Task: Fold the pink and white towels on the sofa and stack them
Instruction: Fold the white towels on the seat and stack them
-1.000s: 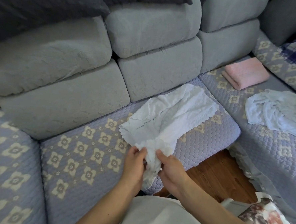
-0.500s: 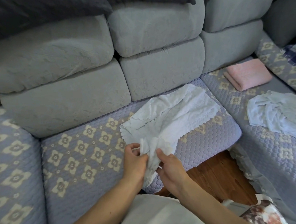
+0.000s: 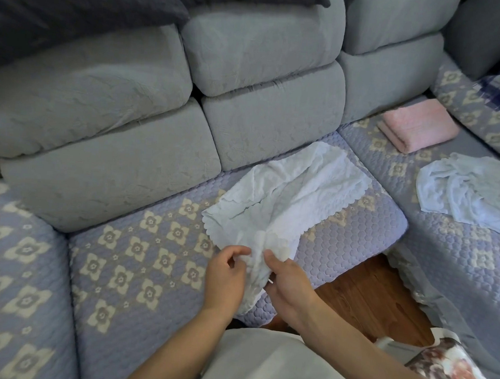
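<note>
Both hands (image 3: 255, 273) pinch the white towel (image 3: 289, 197); pink towel (image 3: 418, 125) lies well apart, crumpled cloth (image 3: 471, 191) nearer.

Left hand (image 3: 226, 278) and right hand (image 3: 288, 282) close together, fingers curled, each pinching white towel (image 3: 286, 197) edge; forearms bare.

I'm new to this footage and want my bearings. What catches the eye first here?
Both hands, left hand and right hand, pinch the near edge of a crumpled white towel on the sofa seat. Farther right lie a folded pink towel and a second white towel, unfolded.
</note>
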A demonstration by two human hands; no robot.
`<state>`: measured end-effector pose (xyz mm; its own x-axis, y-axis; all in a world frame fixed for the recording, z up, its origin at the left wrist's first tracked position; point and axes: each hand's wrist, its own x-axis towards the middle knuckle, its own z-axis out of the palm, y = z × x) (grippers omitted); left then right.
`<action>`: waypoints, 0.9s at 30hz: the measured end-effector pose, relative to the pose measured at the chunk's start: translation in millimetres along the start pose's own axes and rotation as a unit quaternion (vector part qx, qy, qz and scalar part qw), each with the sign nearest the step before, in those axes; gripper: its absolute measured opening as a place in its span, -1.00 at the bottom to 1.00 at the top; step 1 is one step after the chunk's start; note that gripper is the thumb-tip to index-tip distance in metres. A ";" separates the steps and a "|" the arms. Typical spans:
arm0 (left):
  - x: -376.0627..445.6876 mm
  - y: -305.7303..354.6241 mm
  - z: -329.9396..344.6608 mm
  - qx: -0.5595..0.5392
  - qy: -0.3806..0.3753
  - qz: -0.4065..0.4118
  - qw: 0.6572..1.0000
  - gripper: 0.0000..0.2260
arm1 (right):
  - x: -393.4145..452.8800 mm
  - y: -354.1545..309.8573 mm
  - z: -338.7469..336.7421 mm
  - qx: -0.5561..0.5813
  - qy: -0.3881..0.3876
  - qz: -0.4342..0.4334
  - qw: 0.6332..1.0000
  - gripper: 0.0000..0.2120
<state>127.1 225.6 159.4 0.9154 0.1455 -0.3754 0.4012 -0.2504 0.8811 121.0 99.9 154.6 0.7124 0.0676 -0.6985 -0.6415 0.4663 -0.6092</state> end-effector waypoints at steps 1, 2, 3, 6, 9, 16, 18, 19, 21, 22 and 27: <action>-0.1 1.9 0.0 -0.022 -0.010 -0.033 0.999 -0.75 | 0.5 0.5 -0.2 -0.012 0.005 0.003 1.000 -0.64; 0.5 3.1 0.4 -0.052 -0.025 -0.057 0.997 -0.81 | 0.7 1.4 -0.1 -0.026 0.009 0.004 1.000 -0.64; 0.8 5.4 0.8 -0.088 -0.042 -0.076 0.992 -0.87 | 0.8 2.2 -0.2 -0.045 0.013 0.003 0.999 -0.65; 0.6 10.2 3.1 -0.127 -0.064 -0.071 0.987 -0.85 | 0.1 2.5 2.3 -0.085 0.019 -0.007 0.996 -0.69; -2.8 9.6 8.3 -0.074 -0.052 -0.028 0.996 -0.89 | -0.3 -0.3 5.4 -0.107 0.024 -0.014 0.994 -0.70; -0.1 -6.2 2.8 -0.038 -0.076 -0.031 0.996 -0.85 | 0.5 -2.8 7.2 -0.085 0.039 0.003 0.996 -0.62; -0.1 -8.7 0.1 0.012 -0.043 0.004 0.999 -0.91 | 1.6 -2.1 8.9 -0.102 0.037 0.002 0.994 -0.57; -0.2 -8.9 -1.6 0.034 -0.017 0.024 0.999 -0.89 | -0.3 -3.4 13.8 -0.124 0.045 0.001 0.991 -0.58; 1.5 -4.4 -5.6 0.074 0.018 0.071 0.995 -0.85 | 0.8 -1.9 19.5 -0.192 0.068 -0.012 0.979 -0.56; 2.9 -1.7 -7.1 0.088 0.022 0.088 0.992 -0.85 | 1.6 -1.6 21.4 -0.236 0.078 -0.021 0.968 -0.56; 10.0 10.9 -11.2 0.047 0.001 0.062 0.997 -0.90 | 2.9 -5.9 25.9 -0.341 0.089 -0.079 0.932 -0.72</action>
<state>140.2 235.1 168.4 0.9579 0.1104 -0.2651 0.2872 -0.3542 0.8900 134.3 120.2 165.9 0.7943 -0.1300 -0.5935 -0.6068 -0.2164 -0.7648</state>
